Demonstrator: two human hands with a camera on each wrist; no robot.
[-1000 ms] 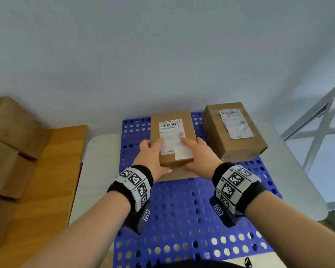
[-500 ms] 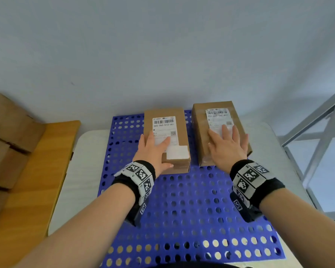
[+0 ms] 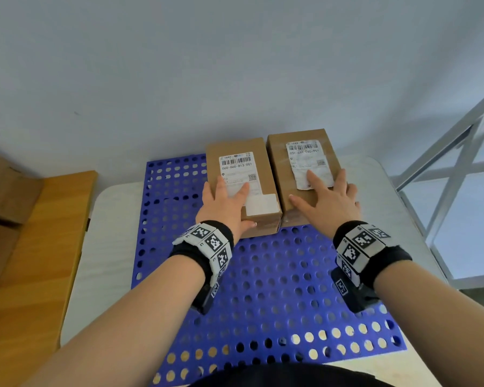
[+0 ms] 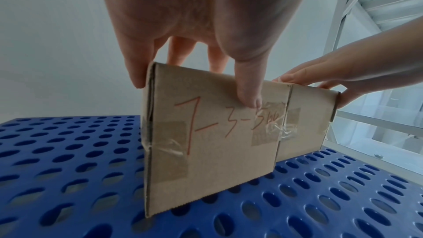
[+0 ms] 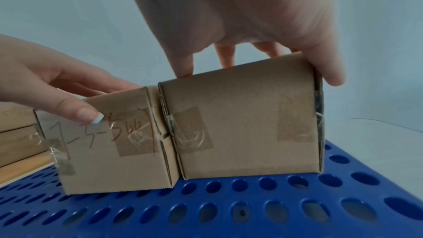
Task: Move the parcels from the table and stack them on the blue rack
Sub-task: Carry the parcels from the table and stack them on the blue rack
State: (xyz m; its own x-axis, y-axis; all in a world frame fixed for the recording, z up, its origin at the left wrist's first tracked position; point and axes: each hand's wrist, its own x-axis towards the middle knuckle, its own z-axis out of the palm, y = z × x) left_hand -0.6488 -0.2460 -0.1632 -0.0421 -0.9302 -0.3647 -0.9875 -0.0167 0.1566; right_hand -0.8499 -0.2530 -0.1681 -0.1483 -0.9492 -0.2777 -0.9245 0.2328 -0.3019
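- Parcels waiting on the wooden table, well left of both hands: a brown stack at the edge of the head view, not yet moved. By the look of them they are the same stiff cardboard.
- Left hand: fingers spread flat over the top of the left parcel, thumb down its near end face, little finger over its left edge. It spans the box more than it clamps it; the fingers are fairly straight and it carries no load.
- Left parcel: under that palm, standing flat on the blue rack at the far end, its right side touching its neighbour. In the left wrist view the end face shows red handwriting and clear tape; the walls look rigid and do not dent under the thumb.
- Right parcel: just right of the first and slightly taller, also flat on the rack, with a wrinkled label under film.
- Right hand: laid on that parcel's top, fingers apart and near straight, thumb at the top near edge, little finger down the right side. It presses; it is not a closed hold.
- Handling, as a judgement: small boxes, probably light, stiff enough to squeeze across the two long sides. Tape and label film may be slick, so bare cardboard edges are the better hold.
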